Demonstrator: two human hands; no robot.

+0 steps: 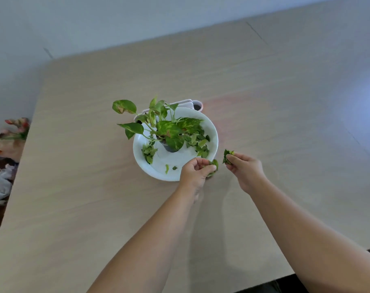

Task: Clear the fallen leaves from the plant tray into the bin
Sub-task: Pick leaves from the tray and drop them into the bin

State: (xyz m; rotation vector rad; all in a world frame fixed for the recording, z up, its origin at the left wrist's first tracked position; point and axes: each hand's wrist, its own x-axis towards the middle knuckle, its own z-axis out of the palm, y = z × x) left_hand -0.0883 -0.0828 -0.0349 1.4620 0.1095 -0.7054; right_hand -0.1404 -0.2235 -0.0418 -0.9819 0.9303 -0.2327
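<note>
A round white plant tray sits mid-table with a small dark pot of green pothos in it. Loose fallen leaves lie in the tray left of the pot, more leaves lie to its right, and two small bits rest near the front rim. My left hand is at the tray's near right rim, closed on a bunch of green leaves. My right hand hovers just right of the tray, pinching another clump of leaves. A small white and pink bin stands behind the tray, partly hidden.
The light wooden table stretches widely around the tray. Off its left edge are red and pink flowers and crumpled white material on the floor. A pale wall lies beyond the far edge.
</note>
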